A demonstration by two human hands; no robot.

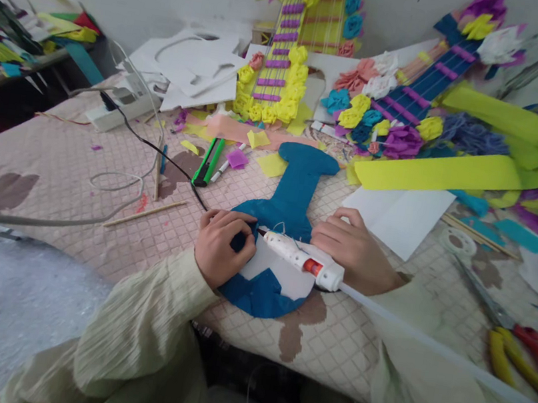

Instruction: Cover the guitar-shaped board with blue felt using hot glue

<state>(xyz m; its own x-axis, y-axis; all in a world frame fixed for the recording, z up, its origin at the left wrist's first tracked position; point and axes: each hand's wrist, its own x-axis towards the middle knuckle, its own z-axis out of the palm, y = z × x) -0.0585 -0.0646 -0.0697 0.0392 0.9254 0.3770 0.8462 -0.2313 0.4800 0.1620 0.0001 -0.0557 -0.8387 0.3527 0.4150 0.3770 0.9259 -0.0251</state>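
Note:
A guitar-shaped cutout (297, 182), largely covered in blue paper with a white patch showing on its body, lies in front of me. My left hand (224, 245) is at the body's left edge, thumb and fingertips pinched together on the blue paper. A white glue gun (292, 252) points left over the white patch, its dark nozzle near my left fingertips and a long glue stick (430, 343) running out of its back. My right hand (355, 251) is curled behind the gun's barrel around its handle, which is mostly hidden.
A green cutter (208, 162), wooden sticks and a power strip (125, 102) with cables lie at the left. Two decorated paper guitars (276, 61) stand at the back. Scissors (499, 313), tape (458, 242) and yellow paper (440, 173) are at the right.

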